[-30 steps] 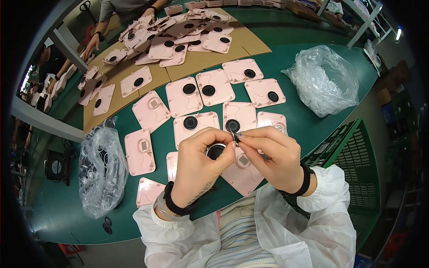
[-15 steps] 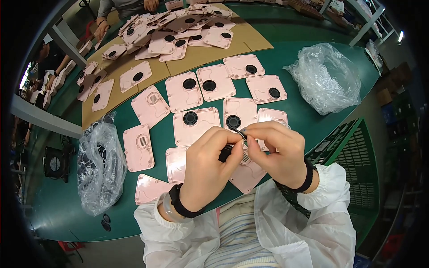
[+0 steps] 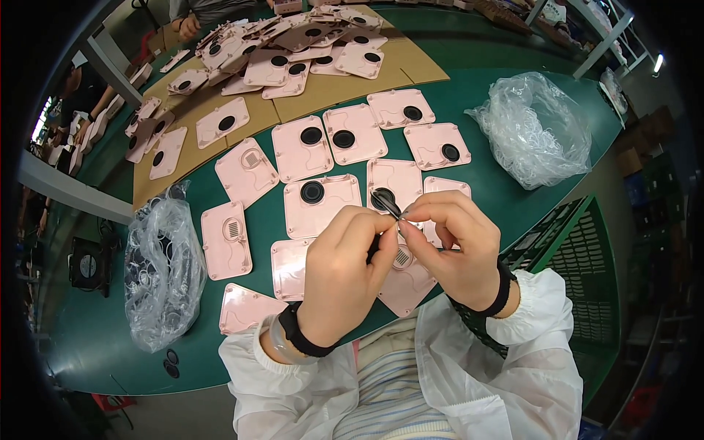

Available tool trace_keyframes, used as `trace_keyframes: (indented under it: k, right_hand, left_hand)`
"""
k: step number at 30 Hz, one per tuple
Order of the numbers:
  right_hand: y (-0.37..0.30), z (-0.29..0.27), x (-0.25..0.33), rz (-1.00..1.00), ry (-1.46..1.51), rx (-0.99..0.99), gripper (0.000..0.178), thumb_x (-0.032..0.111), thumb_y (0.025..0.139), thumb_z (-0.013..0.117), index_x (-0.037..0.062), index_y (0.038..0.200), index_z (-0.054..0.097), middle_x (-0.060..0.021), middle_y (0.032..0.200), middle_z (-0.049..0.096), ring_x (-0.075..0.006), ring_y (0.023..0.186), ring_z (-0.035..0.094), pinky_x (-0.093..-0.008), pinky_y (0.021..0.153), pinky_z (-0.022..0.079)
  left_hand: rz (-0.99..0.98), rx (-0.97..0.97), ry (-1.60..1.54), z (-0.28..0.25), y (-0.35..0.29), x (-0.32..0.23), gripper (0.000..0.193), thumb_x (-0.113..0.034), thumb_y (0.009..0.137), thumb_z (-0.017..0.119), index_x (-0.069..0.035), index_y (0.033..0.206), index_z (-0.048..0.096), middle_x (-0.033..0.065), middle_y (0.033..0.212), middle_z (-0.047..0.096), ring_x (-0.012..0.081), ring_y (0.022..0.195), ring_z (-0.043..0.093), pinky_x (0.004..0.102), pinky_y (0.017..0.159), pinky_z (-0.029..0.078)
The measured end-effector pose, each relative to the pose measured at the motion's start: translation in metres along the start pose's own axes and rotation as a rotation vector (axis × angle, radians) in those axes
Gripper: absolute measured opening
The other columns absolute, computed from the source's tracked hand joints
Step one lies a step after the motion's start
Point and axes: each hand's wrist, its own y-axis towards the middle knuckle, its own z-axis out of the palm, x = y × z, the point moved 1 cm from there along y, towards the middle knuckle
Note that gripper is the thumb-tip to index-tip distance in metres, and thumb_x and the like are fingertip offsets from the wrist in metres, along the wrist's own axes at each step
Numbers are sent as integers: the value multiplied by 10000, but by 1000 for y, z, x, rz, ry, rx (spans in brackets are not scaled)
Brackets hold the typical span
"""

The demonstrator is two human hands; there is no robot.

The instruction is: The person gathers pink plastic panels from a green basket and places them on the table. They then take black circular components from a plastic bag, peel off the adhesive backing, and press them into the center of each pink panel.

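Observation:
Both hands meet fingertip to fingertip over the pink plastic panels. Between them is a thin black ring (image 3: 388,206), tilted nearly edge-on. My left hand (image 3: 343,268) pinches its near end with thumb and forefinger; more black material shows in the gap behind that thumb, its shape mostly hidden. My right hand (image 3: 460,246) is closed on the same ring from the other side. Just beyond the fingertips lies a pink panel (image 3: 396,174) with a black disc on it. Beneath the hands, another pink panel (image 3: 405,287) shows a slotted round grille without a disc.
Several more pink panels (image 3: 302,167) cover the green table (image 3: 110,345). A clear bag of black rings (image 3: 165,271) lies left, a bag of pale rings (image 3: 539,132) right. A panel heap (image 3: 293,51) sits on cardboard near another person (image 3: 213,11). A green crate (image 3: 587,293) stands right.
The black ring between my fingers has tipped to a steeper, more edge-on angle. My hands stay almost in place. Across the table, the other person's hand has drawn back from the heap's left side.

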Motion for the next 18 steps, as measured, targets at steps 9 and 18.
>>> trace_keyframes:
  k: [9, 18]
  right_hand:
    - [11, -2, -26, 700, 894, -11, 227, -78, 761, 648, -6, 966, 583, -55, 984, 609, -56, 688, 502, -195, 612, 396]
    - [5, 8, -21, 426, 967, 26, 201, 0, 847, 555, 43, 1034, 497, -62, 1095, 536, -73, 732, 520, -208, 627, 407]
  left_hand:
    - [-190, 43, -123, -7, 5, 7, 47, 14, 781, 642, 22, 811, 606, 54, 710, 586, 95, 608, 536, 223, 550, 416]
    - [-232, 122, -172, -2, 6, 13, 78, -22, 778, 645, 23, 824, 602, 85, 746, 614, 156, 607, 571, 263, 559, 447]
